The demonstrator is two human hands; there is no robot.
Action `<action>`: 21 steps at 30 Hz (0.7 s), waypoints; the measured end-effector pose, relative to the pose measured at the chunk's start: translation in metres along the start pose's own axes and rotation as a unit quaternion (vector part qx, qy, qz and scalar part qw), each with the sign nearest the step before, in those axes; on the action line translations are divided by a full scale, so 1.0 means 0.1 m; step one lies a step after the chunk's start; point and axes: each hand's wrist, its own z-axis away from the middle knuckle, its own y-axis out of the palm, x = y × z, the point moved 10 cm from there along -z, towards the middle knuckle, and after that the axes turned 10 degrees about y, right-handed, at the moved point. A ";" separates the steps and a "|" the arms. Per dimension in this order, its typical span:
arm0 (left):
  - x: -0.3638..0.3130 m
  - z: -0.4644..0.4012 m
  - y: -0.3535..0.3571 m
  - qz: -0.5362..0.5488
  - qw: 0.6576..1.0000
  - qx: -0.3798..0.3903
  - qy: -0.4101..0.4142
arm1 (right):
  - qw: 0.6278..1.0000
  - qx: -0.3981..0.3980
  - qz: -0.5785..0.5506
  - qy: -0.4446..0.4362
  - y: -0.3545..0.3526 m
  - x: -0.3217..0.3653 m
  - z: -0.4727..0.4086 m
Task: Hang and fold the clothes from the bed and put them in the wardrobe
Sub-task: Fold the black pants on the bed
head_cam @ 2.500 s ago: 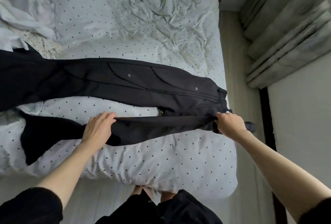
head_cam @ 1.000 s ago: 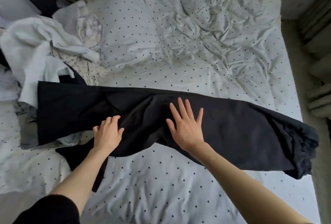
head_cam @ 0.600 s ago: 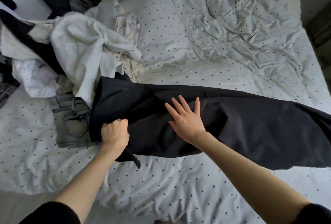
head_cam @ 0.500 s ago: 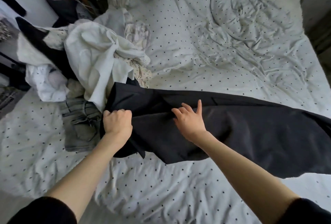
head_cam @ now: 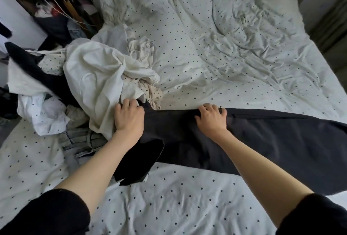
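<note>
both hands, left hand [head_cam: 129, 120] and right hand [head_cam: 212, 120], curl their fingers [head_cam: 206, 107] round the black trousers [head_cam: 272, 140] lying across the bed [head_cam: 206, 56] near its front edge.

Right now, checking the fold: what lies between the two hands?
Head view: only the black trousers span between the left hand and right hand; both grip their far edge.

Black trousers [head_cam: 262, 140] lay across the middle of the dotted bed [head_cam: 206, 47]. The left hand [head_cam: 128, 120] and right hand [head_cam: 212, 120] gripped their upper edge, fingers curled. A heap of pale clothes [head_cam: 93, 77] sat at centre left.
</note>
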 end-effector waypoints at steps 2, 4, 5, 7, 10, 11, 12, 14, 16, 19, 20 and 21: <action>0.05 0.02 0.10 -0.010 1.000 0.001 0.000 | 1.000 0.019 0.004 0.000 0.09 -0.01 -0.03; 0.04 0.03 0.13 -0.021 1.000 -0.017 0.011 | 0.999 0.026 0.026 0.002 0.14 -0.03 -0.10; 0.01 0.02 0.12 -0.027 0.999 -0.030 0.020 | 0.999 0.025 0.042 -0.001 0.15 -0.02 -0.14; -0.03 0.00 0.10 -0.038 0.997 -0.052 0.036 | 0.997 0.012 0.076 -0.018 0.13 0.01 -0.18; -0.03 -0.08 0.13 -0.031 0.998 -0.045 0.035 | 0.995 0.003 0.093 -0.039 0.11 0.06 -0.22; -0.04 -0.10 0.13 -0.028 0.998 -0.036 0.031 | 0.996 0.012 0.080 -0.038 0.11 0.05 -0.22; -0.06 -0.13 0.11 -0.027 0.999 -0.032 0.031 | 0.998 0.020 0.057 -0.033 0.10 0.02 -0.22; -0.12 -0.22 0.01 -0.026 0.998 -0.034 0.043 | 0.999 0.032 0.019 -0.014 0.03 -0.06 -0.24; -0.17 -0.37 -0.18 -0.022 0.997 -0.054 0.054 | 1.000 0.025 -0.008 0.008 -0.12 -0.17 -0.28; -0.20 -0.65 -0.49 -0.010 0.995 -0.086 0.054 | 0.997 0.005 -0.051 0.050 -0.36 -0.37 -0.38; -0.24 -0.76 -0.60 -0.004 0.993 -0.100 0.055 | 0.996 -0.005 -0.065 0.065 -0.45 -0.46 -0.43; -0.30 -0.88 -0.68 0.002 0.992 -0.113 0.056 | 0.994 -0.014 -0.076 0.082 -0.52 -0.55 -0.49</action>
